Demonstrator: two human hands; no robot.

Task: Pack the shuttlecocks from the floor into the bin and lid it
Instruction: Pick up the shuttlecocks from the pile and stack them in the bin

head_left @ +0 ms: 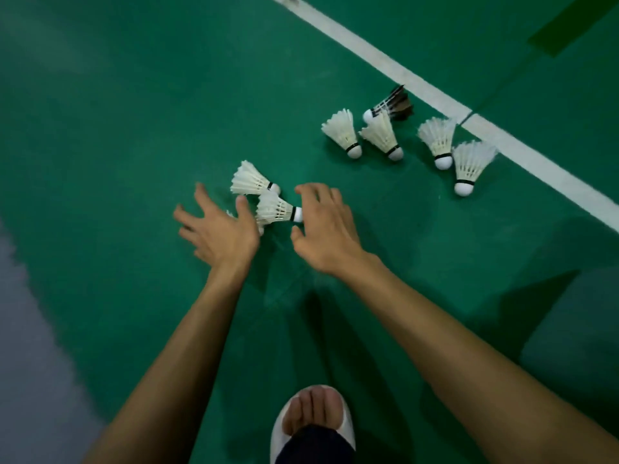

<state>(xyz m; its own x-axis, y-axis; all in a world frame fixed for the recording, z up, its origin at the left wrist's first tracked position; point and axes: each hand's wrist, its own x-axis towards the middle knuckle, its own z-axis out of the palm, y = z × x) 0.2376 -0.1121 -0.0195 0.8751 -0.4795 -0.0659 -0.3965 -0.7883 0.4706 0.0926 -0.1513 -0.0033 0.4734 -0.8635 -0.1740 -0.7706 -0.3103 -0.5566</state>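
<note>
While both arms reach down over the green floor (117, 128), the left hand (219, 231) is spread wide with its fingers straight and apart, holding nothing. Its thumb lies just beside the feathers of the near shuttlecock (276, 212), which lies on its side between the two hands with its cork toward the right hand (323, 229). That hand is also free of any load, with its fingers loosely bent and arched over the floor. The cork sits right at its forefinger side, but whether they touch cannot be told. A second shuttlecock (251, 180) lies just beyond the left thumb, and a scrap of white feather shows under the left hand. Farther off to the right, near the white line (402, 72), four white shuttlecocks (343, 132) and a dark shuttlecock (393, 103) lie in a loose cluster, well apart from both hands. A foot in a white slipper (279, 426) stands at the bottom edge.
</note>
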